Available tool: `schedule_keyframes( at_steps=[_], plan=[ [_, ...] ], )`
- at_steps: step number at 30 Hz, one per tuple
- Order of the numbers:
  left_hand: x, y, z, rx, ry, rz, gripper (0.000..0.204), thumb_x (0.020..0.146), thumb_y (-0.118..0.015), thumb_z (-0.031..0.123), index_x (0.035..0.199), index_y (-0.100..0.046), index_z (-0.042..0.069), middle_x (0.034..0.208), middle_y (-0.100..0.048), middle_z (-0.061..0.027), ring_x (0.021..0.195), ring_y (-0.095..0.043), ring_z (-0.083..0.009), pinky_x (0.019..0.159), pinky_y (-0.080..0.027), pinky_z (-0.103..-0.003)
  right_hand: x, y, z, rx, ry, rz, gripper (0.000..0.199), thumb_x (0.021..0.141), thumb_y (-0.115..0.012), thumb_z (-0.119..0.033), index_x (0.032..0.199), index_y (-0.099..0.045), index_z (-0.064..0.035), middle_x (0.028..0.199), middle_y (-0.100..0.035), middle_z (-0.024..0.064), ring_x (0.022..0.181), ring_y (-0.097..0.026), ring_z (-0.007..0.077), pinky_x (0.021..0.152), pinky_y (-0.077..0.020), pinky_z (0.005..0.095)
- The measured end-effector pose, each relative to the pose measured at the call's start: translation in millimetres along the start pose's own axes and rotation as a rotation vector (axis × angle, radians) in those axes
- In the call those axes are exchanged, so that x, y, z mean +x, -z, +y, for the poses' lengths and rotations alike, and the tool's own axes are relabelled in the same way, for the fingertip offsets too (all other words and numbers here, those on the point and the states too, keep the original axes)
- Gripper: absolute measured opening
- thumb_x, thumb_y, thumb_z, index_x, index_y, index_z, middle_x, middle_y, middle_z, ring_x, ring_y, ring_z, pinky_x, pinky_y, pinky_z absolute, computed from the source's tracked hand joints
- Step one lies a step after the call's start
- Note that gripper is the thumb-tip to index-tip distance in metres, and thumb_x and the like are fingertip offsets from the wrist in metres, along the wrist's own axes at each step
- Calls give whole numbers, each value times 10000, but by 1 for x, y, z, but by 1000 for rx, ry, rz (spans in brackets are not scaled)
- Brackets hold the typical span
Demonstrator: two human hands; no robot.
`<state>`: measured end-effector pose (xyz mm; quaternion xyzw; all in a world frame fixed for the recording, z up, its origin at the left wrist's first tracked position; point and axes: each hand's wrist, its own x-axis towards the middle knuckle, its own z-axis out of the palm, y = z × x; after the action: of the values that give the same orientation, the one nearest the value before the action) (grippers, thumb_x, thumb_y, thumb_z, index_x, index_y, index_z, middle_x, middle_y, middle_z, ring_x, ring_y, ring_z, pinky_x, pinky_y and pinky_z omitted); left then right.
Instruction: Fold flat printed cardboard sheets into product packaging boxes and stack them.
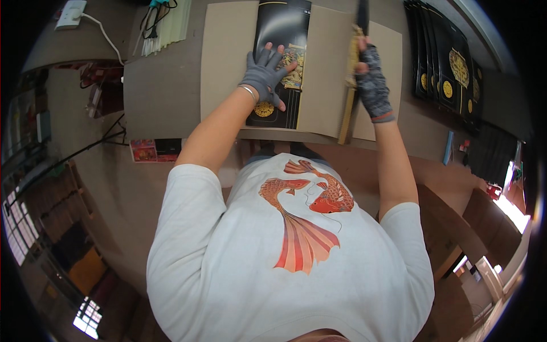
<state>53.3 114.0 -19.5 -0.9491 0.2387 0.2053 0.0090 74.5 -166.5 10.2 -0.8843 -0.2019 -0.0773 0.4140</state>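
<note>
A glossy black printed sheet with gold ornament and a colourful picture lies lengthwise on a brown cardboard sheet. My left hand, in a grey fingertipless glove, rests flat on it with the fingers spread. To the right, my right hand, in a mottled grey fingertipless glove, is closed round a long narrow strip. The strip is dark at its far end and yellowish lower down, standing over the right part of the cardboard. Motion blurs it, so its exact kind is unclear.
Several black sheets with gold emblems lie overlapped at the table's right. Pale strips and a black cord lie at the far left, near a white power strip with a cable. The table's front edge runs just before my body.
</note>
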Motion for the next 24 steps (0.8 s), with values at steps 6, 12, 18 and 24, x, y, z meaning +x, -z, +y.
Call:
schedule_keyframes(
  at_steps=[6,12,18,24],
  plan=[
    [1,3,1,0,-13,-8,1320,424,-799,729,1542,-225,325,1627,-56,-173,1486,-5,-421,1081,-115,-696,-1,-44,5,-552,28,-106,619,910,-561,-517,1467,-425,-282,1530,-378,100,1454,-207,406,1177,-149,548],
    [3,-7,-2,-11,-11,26,1436,415,-786,748,1560,-159,151,1623,-83,-167,1488,-9,-411,1074,-115,-707,0,-60,-26,-991,-101,-695,717,879,-423,-716,1505,-309,-385,1617,-197,13,1484,-59,402,1086,-58,733],
    [2,-3,-1,-11,-17,21,1459,415,-778,761,1561,-139,125,1622,-88,-164,1488,-14,-406,1075,-116,-709,-2,-63,-16,-957,-75,-696,725,872,-411,-734,1504,-305,-395,1620,-190,11,1485,-49,402,1086,-41,731],
    [4,2,1,14,-8,-9,1440,432,-765,774,1563,-140,138,1621,-101,-157,1488,-21,-401,1082,-123,-696,1,-64,-13,-942,-90,-708,734,867,-424,-735,1507,-294,-399,1619,-196,10,1485,-50,404,1086,-29,731]
  ],
)
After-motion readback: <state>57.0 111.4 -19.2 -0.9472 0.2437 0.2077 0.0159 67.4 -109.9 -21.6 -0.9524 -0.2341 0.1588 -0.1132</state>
